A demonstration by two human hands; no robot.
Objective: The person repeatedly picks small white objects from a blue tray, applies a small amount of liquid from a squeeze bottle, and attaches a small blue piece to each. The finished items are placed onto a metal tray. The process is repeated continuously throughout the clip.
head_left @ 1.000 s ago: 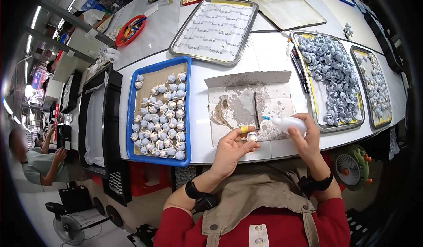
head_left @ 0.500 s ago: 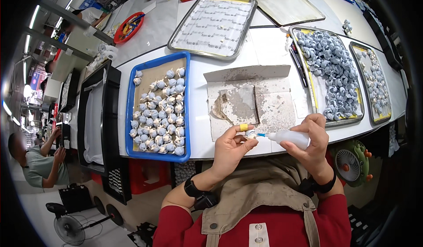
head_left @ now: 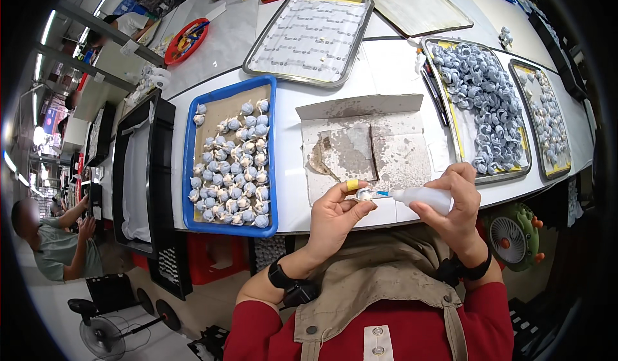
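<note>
Between the thumb and fingers of my left hand (head_left: 336, 214) is a small pale, roundish piece (head_left: 365, 195), partly covered by the fingertips. One left finger wears a yellow band. My right hand (head_left: 454, 201) grips a white squeeze bottle (head_left: 425, 199) lying almost level. Its thin blue nozzle (head_left: 382, 194) points left, its tip at or very close to the piece. Just beyond both hands lies a stained, unfolded cardboard sheet (head_left: 405, 139). To the left, a blue tray (head_left: 276, 168) holds many grey-blue and cream ball-shaped pieces (head_left: 237, 168).
At the right, a metal tray (head_left: 458, 129) is heaped with curled grey-blue pieces, beside a smaller tray (head_left: 539, 123) of grey and cream ones. A paper-lined tray (head_left: 309, 39) lies farther back. Black crates (head_left: 164, 168) stand left, and a green fan (head_left: 512, 237) sits below the table's right edge.
My left fingers have shifted slightly and the piece is turned, so more of its pale, rounded side shows. The bottle stays in my right hand with its nozzle at the piece.
</note>
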